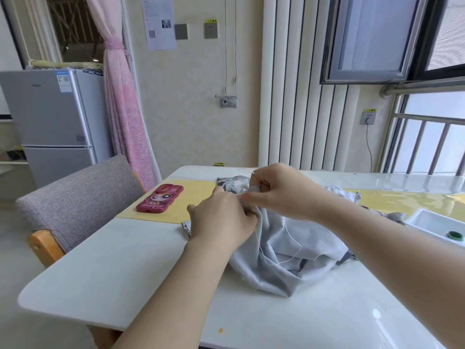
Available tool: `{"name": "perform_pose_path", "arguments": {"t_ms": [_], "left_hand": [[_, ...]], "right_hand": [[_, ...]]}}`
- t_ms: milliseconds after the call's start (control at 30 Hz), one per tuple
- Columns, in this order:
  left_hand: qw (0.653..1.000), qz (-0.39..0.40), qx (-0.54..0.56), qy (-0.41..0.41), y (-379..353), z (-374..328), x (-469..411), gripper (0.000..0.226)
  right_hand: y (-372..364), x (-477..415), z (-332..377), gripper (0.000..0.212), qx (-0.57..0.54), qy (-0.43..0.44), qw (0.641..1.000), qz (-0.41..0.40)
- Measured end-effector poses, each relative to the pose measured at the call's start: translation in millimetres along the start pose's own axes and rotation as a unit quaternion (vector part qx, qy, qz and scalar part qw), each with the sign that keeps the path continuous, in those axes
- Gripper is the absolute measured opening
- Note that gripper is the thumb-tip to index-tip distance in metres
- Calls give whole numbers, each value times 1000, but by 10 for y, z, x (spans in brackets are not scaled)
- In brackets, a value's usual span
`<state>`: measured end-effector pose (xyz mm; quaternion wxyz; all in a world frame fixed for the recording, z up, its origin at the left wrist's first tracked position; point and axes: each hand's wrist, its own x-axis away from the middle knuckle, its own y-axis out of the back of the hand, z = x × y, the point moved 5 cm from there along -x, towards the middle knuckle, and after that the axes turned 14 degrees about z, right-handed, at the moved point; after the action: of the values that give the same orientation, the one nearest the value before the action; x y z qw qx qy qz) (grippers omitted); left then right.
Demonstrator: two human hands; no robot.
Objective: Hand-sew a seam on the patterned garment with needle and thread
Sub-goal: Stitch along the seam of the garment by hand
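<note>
The patterned garment (pixel 281 250) lies bunched on the white table (pixel 113 268), pale grey inside out, with black-and-white print showing at its far edge. My left hand (pixel 221 217) grips a fold of the cloth near its top. My right hand (pixel 279 192) sits just right of it and pinches the needle (pixel 259 178), whose tip points up and left above the fabric edge. A thin white thread (pixel 292 245) hangs in a loop below the right hand across the cloth.
A pink phone (pixel 161 199) lies on the yellow table runner (pixel 191 197) to the left. A white tray (pixel 437 222) with a green thread spool (pixel 455 235) stands at the right edge. A grey chair (pixel 75 200) stands at the table's left.
</note>
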<state>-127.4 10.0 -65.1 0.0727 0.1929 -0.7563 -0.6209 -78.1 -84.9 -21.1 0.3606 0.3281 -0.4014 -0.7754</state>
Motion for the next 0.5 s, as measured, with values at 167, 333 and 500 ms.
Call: {"name": "perform_pose_path", "arguments": {"t_ms": [167,333,500], "left_hand": [[999,-20,31,-19,-68,121,-80,20],[979,-71,166,-95,-79,354,-146,24],[968,-165,140,-126,296,284,-235,22]], "right_hand": [[46,30,-130,29,0,-12,1000,-14],[226,78,-435,23,-6,-55,995,-88],[414,37,-481,23,23,-52,981,-185]]}}
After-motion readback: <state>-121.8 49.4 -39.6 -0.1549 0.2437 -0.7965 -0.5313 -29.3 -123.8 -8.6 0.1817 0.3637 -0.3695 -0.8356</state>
